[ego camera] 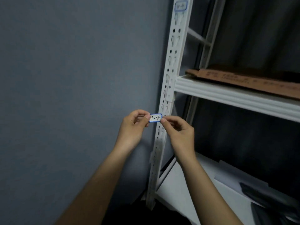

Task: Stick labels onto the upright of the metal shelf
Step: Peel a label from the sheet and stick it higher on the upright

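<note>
A small white rectangular label with a blue border and the handwritten mark "1-4" is held level between both hands, in front of the white perforated metal upright of the shelf; whether it touches the metal cannot be told. The left hand pinches the label's left end, its fingers curled with the thumb tip on the front of the paper. The right hand pinches the right end the same way, thumb and forefinger closed on the edge, the other fingers folded loosely behind. Higher up the same upright, near the top of the view, a second blue-bordered white label is stuck flat on the metal; its writing is too blurred to read. To the right, a white ribbed metal shelf beam joins the upright and carries a flat piece of brown cardboard. Below, a white lower shelf board holds a dark flat object, unclear. A grey-blue wall fills the left side
</note>
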Demonstrator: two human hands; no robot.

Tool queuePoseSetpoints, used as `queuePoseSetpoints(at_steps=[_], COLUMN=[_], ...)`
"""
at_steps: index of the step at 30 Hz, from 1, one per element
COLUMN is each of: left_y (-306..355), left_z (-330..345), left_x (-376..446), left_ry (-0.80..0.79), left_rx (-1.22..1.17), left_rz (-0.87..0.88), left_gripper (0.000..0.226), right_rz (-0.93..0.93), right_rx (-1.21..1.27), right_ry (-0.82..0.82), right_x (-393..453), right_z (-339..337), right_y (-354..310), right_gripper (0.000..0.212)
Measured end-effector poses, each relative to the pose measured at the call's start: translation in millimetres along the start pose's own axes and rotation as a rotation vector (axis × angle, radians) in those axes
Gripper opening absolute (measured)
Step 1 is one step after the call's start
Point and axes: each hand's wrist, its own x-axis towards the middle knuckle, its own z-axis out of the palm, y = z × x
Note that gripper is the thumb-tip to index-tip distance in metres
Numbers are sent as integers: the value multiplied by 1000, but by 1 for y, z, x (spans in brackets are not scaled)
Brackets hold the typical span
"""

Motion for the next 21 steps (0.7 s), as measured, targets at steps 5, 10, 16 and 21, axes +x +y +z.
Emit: queuePoseSetpoints(at_steps=[5, 10, 16, 21], left_y=[-58, -100, -139, -149], left_z=[3, 16, 39, 55], left_x=[-5, 8, 35, 58], left_ry=[-41, -54, -25, 43], left_rx=[9, 72, 127, 152], left_rz=[-86, -117, -116, -47], left_gripper=[20, 23, 25, 26], right_rz=[201, 274, 246, 164], right_rx=[77, 0, -63, -78], right_ry=[37, 70, 164, 213], right_x=[-15, -4, 16, 34], right_z=[1, -1, 4, 12], right_y=[51, 88, 133, 151], right_gripper=[10, 6, 6, 5])
